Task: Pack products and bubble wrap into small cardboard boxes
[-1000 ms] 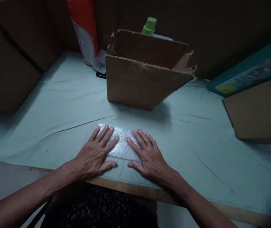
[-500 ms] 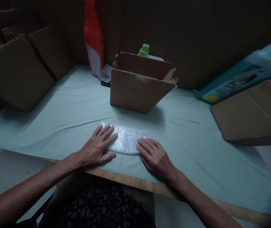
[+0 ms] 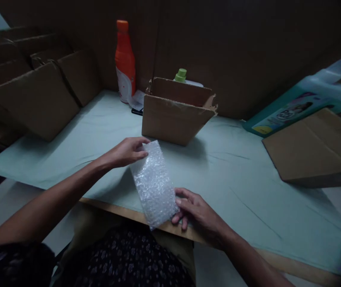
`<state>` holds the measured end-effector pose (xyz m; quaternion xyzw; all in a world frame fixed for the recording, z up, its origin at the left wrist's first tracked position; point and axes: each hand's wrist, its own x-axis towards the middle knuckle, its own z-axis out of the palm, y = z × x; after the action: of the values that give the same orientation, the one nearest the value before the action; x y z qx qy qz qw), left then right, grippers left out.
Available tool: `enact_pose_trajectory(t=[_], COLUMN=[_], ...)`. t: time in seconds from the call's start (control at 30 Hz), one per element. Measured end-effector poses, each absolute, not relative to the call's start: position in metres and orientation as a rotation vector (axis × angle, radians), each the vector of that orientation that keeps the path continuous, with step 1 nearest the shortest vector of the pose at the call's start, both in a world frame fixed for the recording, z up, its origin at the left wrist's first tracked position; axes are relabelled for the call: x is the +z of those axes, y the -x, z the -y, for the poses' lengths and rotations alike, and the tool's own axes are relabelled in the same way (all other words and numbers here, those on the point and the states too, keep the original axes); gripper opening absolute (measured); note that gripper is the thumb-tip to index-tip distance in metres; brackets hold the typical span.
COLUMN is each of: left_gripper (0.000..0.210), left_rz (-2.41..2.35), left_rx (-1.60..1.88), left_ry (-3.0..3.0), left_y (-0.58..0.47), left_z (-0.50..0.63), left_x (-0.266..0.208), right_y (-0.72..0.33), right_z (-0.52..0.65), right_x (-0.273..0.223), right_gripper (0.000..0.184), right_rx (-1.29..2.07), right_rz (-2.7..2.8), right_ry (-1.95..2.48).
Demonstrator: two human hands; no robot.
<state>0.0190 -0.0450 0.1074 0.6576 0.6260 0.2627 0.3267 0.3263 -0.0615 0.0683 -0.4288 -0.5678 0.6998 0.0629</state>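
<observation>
A person in dark floral clothing [image 3: 128,255] works with bare hands at a desk [image 3: 227,171] spread with pale green cloth, a sheet of bubble wrap [image 3: 154,183] held aslant between them, its near end jutting past the front edge. Taking the sheet as the clock's centre, the left hand [image 3: 134,150] is at 11 o'clock, thumb and fingers pinched on the far corner; the right hand [image 3: 190,209], at 4 o'clock, meets the side edge with thumb and fingertips, though whether it is clamped there cannot be told. The hands are well apart. Just past 12 o'clock stands an open cardboard box [image 3: 170,121] with ragged rims, a green-capped bottle [image 3: 181,75] showing behind it. An orange bottle [image 3: 125,63] rises between 11 and 12, near a small dark object [image 3: 137,112]. Larger cartons [image 3: 39,99] crowd 10 o'clock, while a teal jug [image 3: 290,107] leans at 2, beside a brown carton [image 3: 310,147] towards 3.
</observation>
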Motion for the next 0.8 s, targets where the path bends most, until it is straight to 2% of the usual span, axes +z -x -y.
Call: enact_pose_trajectory(t=[0.07, 0.13, 0.23, 0.33, 0.43, 0.53, 0.63, 0.8], left_gripper=[0.043, 0.046, 0.045, 0.048, 0.042, 0.03, 0.026, 0.027], left_rz=[-1.783, -1.835, -1.857, -1.957, -1.872, -1.522, -1.424, -1.421], left_rx=[0.446, 0.306, 0.31, 0.442, 0.656, 0.598, 0.541, 0.749], left_ry=[-1.887, -1.974, -2.014, -2.174, -2.504, -2.677, -2.591, -2.396], left_y=[-0.028, -0.034, -0.04, -0.043, -0.051, -0.06, -0.065, -0.064], left_z=[0.021, 0.004, -0.002, 0.013, 0.046, 0.082, 0.103, 0.117], left_x=[0.093, 0.076, 0.059, 0.053, 0.052, 0.047, 0.039, 0.036], right_y=[-0.336, -0.348, -0.361, -0.356, -0.34, -0.328, -0.324, -0.319], right_z=[0.066, 0.068, 0.066, 0.063, 0.06, 0.056, 0.051, 0.048], right_x=[0.064, 0.062, 0.057, 0.05, 0.045, 0.041, 0.034, 0.031], right_gripper=[0.056, 0.045, 0.035, 0.046, 0.052, 0.045, 0.035, 0.031], right_rx=[1.889, 1.371, 0.588, 0.202, 0.13, 0.162, 0.159, 0.142], right_rz=[1.931, 2.227, 2.563, 2.734, 2.792, 2.832, 2.794, 2.697], right_ry=[1.37, 1.319, 0.945, 0.578, 0.413, 0.328, 0.267, 0.219])
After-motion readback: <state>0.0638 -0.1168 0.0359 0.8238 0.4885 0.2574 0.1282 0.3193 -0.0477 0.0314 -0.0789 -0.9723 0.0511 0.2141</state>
